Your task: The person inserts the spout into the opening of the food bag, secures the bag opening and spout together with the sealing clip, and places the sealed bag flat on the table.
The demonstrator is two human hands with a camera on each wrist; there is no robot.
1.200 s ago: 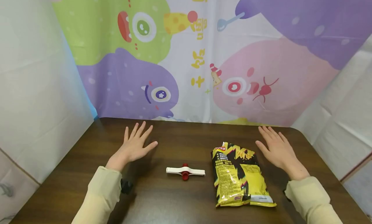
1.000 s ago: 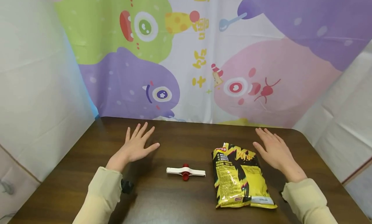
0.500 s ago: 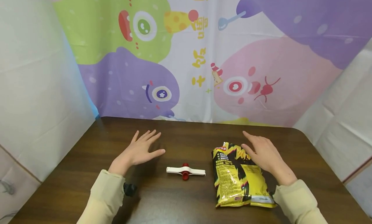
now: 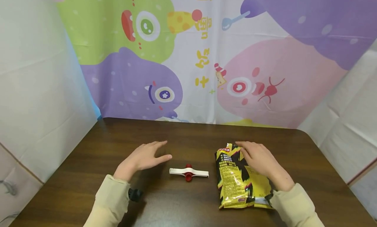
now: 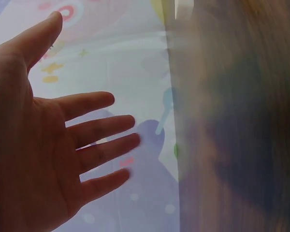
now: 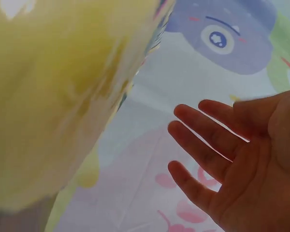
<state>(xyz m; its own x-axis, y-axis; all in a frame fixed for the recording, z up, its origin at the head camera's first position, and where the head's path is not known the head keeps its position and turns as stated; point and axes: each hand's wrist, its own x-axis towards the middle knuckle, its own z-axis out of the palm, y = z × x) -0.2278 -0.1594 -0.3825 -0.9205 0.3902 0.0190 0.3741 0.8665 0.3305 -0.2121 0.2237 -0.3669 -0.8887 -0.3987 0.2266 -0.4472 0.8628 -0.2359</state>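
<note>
A black and yellow snack bag (image 4: 232, 181) lies on the table, right of centre in the head view. Over its right side hovers my right hand (image 4: 260, 158), fingers extended and slightly bent. In the right wrist view the bag (image 6: 63, 96) fills the upper left, with a gap between it and the right hand (image 6: 251, 164). A white bar-shaped clip (image 4: 176, 171) with a red round piece in its middle lies left of the bag. My left hand (image 4: 144, 156) is held to the left of that clip, fingers spread and touching nothing. Its palm (image 5: 38, 154) shows in the left wrist view.
The dark wooden table (image 4: 182, 207) reaches back to a cartoon-printed curtain (image 4: 197, 102). White cloth walls (image 4: 38, 89) stand on the left and right sides. A black wrist camera (image 4: 135, 195) sits below the left sleeve.
My right hand has moved left from beside the bag to over it. My left hand has shifted right and nearer, towards the clip. The bag and clip stay in place.
</note>
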